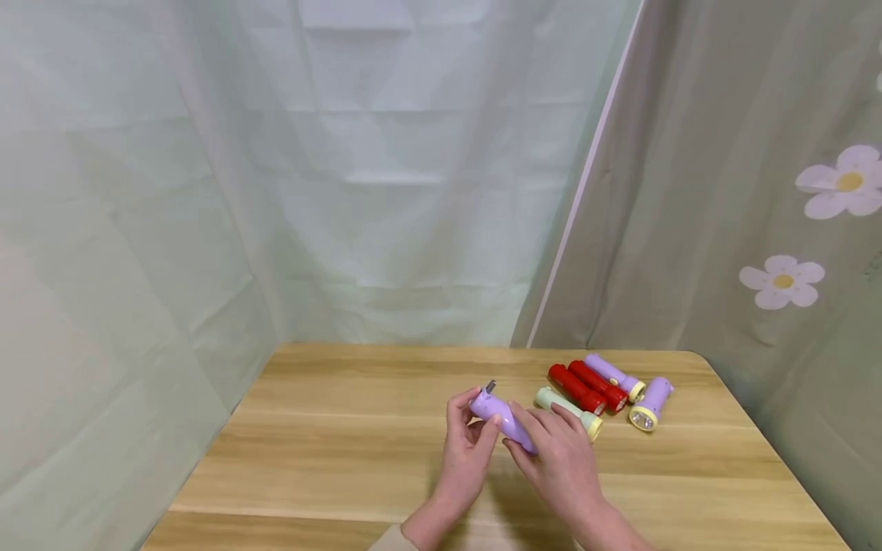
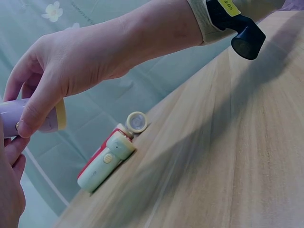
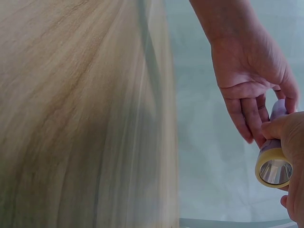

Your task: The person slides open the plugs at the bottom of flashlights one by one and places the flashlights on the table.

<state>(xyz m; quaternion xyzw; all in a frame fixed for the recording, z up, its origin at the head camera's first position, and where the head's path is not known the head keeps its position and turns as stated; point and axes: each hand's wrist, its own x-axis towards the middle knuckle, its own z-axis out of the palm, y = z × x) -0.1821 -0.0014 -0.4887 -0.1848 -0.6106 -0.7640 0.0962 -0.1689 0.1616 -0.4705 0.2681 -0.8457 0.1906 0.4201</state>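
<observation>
Left hand (image 1: 462, 455) and right hand (image 1: 563, 458) grip the purple flashlight (image 1: 503, 415) above the table (image 1: 331, 451), tail toward ten o'clock. Steady it right-handed; load the tail's dark metal piece (image 1: 490, 386) gently.

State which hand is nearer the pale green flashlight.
Right. The right hand partly covers the pale green flashlight in the head view; the left hand is farther off, to its left.

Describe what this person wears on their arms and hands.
The left hand and right hand look gloveless. A pale beige sleeve shows on the left arm. The right arm has a ribbed beige cuff and a black wrist camera with a yellow label.
</observation>
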